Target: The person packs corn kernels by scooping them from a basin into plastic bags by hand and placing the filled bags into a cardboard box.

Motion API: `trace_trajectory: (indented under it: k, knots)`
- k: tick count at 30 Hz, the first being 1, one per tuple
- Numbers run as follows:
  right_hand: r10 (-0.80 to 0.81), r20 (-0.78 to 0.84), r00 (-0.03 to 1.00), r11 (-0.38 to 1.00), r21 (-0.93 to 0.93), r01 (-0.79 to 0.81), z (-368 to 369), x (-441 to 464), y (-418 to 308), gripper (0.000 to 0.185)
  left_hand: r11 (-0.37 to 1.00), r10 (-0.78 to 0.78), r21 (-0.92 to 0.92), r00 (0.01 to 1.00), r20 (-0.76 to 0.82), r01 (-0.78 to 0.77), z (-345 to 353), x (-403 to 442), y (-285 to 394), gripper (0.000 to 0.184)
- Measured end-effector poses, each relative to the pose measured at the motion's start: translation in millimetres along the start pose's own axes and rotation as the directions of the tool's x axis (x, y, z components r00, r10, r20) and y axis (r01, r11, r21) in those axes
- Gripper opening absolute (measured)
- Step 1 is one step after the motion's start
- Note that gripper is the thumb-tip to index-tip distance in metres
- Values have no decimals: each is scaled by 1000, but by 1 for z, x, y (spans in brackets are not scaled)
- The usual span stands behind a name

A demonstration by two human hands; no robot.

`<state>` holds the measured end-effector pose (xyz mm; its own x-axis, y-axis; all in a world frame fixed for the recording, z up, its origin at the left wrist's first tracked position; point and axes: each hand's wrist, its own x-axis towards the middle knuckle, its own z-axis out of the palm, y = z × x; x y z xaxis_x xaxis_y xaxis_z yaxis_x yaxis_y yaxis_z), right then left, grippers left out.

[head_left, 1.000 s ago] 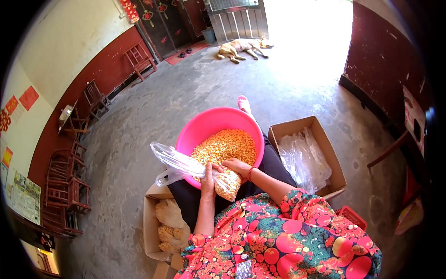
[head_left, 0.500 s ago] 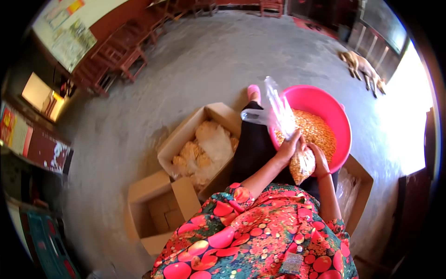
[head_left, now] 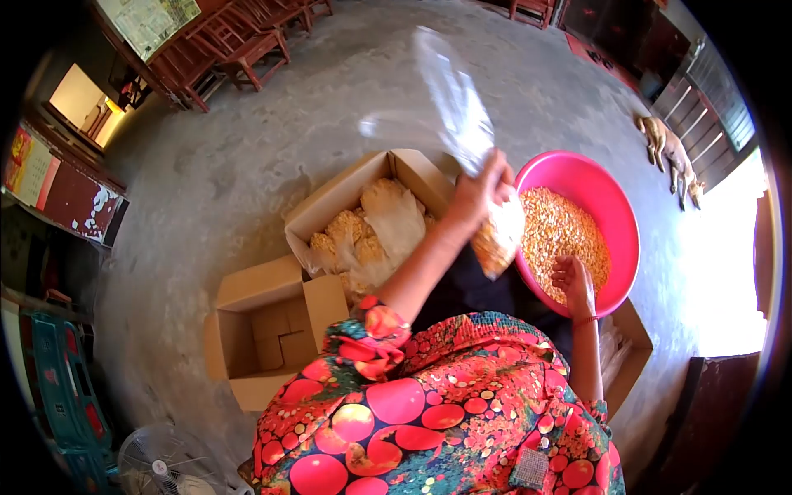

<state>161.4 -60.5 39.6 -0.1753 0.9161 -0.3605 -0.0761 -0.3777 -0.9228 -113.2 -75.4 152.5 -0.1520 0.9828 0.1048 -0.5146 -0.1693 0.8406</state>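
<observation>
My left hand (head_left: 485,191) is closed round the gathered neck of a clear plastic bag (head_left: 497,243). Orange kernels that look like corn fill its lower part, which hangs by the left rim of a pink basin (head_left: 620,216). Above my fist the bag's loose top and handles flare up, smeared by motion. A broad layer of the same kernels (head_left: 565,235) lies in the basin. My right hand (head_left: 575,285) is over the basin's near side, fingers loosely bent and apart, with nothing visible in them.
A cardboard box (head_left: 318,202) on my left holds several filled bags (head_left: 340,235). Nearer me stands an open cardboard box (head_left: 264,330). Another box (head_left: 634,346) with clear plastic bags sits under the basin's near side. A dog (head_left: 672,155) lies by the doorway; a fan (head_left: 169,466) stands lower left.
My left hand has lifted the filled bag up and left, away from the basin's middle. My right hand has let go of the bag and moved down over the kernels. The view has shifted slightly.
</observation>
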Motion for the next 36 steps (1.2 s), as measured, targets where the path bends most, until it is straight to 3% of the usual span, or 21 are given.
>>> trace_trajectory:
  k: [4,6,10,14,16,18,20,22,24,27,28,29,30,31,32,33,34,36]
  knots:
    - [12,6,1000,999,-34,-11,1,-2,-1,35,963,205,214,959,-193,-163,-59,-3,47,38]
    - [27,26,999,998,-53,-25,2,-2,-2,33,931,263,326,921,-287,-164,-80,-14,63,34]
    - [42,26,999,995,-97,-39,2,-5,-3,30,937,258,326,875,-409,-124,-140,-32,56,25]
    - [35,66,997,992,-121,-27,6,-9,-5,25,956,293,217,667,-686,-196,-208,-36,19,25]
    - [64,77,995,987,-152,-52,7,-10,-7,23,962,274,190,650,-709,-198,-224,-40,11,27]
    - [79,77,994,981,-185,-64,10,-12,-10,22,949,301,197,518,-801,-247,-234,-38,5,29]
    - [95,78,992,973,-217,-76,12,-12,-9,21,938,323,201,498,-805,-282,-238,-34,3,29]
    - [84,92,992,970,-237,-60,10,-12,-7,20,932,292,170,385,-876,-320,-233,-27,-1,30]
    - [93,93,991,965,-254,-67,10,-13,-8,19,943,273,164,393,-878,-288,-236,-23,-16,31]
    - [99,89,991,960,-269,-72,14,-12,-10,19,941,304,152,556,-773,-303,-243,-17,-56,33]
    - [104,82,991,960,-268,-79,15,-12,-10,18,965,258,229,617,-744,-127,-244,-22,-70,34]
    - [108,82,991,959,-270,-83,16,-12,-9,18,935,245,356,708,-663,9,-247,-31,-93,35]
    - [105,85,991,955,-287,-77,16,-12,-9,18,895,240,435,716,-655,98,-242,-38,-115,35]
    - [96,90,991,951,-302,-65,13,-12,-9,18,822,158,530,811,-564,208,-245,-50,-141,30]
    - [95,90,991,950,-305,-64,12,-12,-8,18,788,-127,472,854,-504,395,-272,-55,-181,22]
    - [96,98,991,954,-293,-64,12,-11,-8,18,706,-2,645,911,-413,293,-286,-68,-207,19]
    - [97,104,990,958,-279,-64,10,-11,-8,17,708,-1,643,912,-410,291,-290,-81,-213,19]
    - [95,91,991,957,-283,-66,9,-11,-8,17,582,-197,693,901,-388,426,-298,-98,-208,15]
